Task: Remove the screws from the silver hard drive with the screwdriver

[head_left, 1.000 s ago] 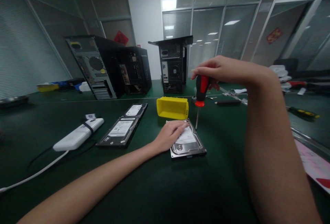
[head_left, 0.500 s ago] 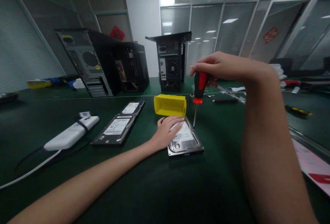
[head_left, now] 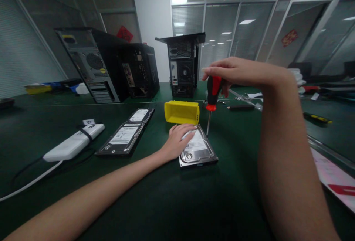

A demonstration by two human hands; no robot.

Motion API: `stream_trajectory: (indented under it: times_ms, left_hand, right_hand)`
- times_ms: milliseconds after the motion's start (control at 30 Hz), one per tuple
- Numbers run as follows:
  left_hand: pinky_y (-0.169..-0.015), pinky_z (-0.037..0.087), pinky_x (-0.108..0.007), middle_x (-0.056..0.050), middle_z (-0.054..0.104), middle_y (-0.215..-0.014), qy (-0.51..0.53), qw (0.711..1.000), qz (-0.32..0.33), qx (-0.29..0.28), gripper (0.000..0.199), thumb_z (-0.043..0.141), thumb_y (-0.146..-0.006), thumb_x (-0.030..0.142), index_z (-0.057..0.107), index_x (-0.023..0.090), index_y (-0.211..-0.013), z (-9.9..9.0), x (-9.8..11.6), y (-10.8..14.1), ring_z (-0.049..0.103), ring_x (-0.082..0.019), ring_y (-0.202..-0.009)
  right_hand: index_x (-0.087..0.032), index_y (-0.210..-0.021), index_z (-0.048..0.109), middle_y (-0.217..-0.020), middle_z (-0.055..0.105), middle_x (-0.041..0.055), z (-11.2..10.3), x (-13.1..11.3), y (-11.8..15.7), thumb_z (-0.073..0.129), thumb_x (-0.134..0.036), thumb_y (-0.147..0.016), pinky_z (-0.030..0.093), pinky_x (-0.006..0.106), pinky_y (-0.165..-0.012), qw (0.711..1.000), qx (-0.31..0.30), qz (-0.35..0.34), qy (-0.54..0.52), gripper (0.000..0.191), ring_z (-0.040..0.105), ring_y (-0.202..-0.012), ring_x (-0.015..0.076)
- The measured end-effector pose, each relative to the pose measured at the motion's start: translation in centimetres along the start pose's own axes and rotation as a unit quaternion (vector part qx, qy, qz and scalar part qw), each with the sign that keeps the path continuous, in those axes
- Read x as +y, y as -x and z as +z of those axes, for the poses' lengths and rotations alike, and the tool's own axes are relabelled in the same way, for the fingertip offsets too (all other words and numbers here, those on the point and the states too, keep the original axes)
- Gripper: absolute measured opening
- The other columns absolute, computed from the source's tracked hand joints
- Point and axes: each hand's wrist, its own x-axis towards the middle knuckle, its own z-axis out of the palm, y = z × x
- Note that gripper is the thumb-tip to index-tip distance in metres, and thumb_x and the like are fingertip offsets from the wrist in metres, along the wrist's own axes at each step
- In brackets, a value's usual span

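A silver hard drive (head_left: pixel 198 151) with a white label lies on the dark green table at the centre. My left hand (head_left: pixel 179 140) lies flat across its upper left part, fingers stretched over the label. From above, my right hand (head_left: pixel 224 71) is closed round the red and black handle of a screwdriver (head_left: pixel 214 91). The shaft points down, with its tip at the drive's right edge. Right behind the drive stands a yellow plastic bin (head_left: pixel 182 112), its opening facing me. Two more hard drives (head_left: pixel 123 136) lie end to end on the left.
A white power strip (head_left: pixel 74 144) with cables is at the left. Computer cases (head_left: pixel 185 67) stand at the back. Behind my right hand lie small tools and a black bar (head_left: pixel 241 107). Further right are a yellow and black tool (head_left: pixel 317 118) and a pink-white sheet (head_left: pixel 332 170).
The whole view has shifted slightly. My left hand still rests on the drive, and the screwdriver in my right hand stays at the same edge.
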Motion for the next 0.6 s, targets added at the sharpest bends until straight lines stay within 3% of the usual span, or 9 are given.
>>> stream_trajectory:
  times_ms: [267,600]
  left_hand:
    - [-0.119,0.02,-0.05,-0.004,0.058,-0.14,-0.001,1.0,0.001,0.0,0.039,0.036,-0.101,0.038,0.059,0.022,-0.129,0.1,-0.2,0.0,0.045,-0.021,-0.135]
    - [-0.119,0.02,-0.048,-0.005,0.058,-0.141,-0.007,1.0,-0.008,-0.002,0.038,0.038,-0.1,0.035,0.059,0.021,-0.129,0.04,0.12,0.04,0.045,-0.02,-0.136]
  right_hand:
    - [-0.015,-0.118,0.058,-0.099,0.068,0.0104,0.43,-0.39,-0.17,0.064,-0.035,-0.086,0.057,0.029,-0.061,0.999,-0.043,-0.011,-0.019,0.038,0.068,-0.075,0.0183]
    - [-0.015,-0.099,0.065,-0.086,0.069,0.0077,0.1,-0.07,-0.11,0.068,-0.045,-0.082,0.052,0.028,-0.058,0.998,-0.006,-0.037,0.041,0.035,0.065,-0.067,0.016]
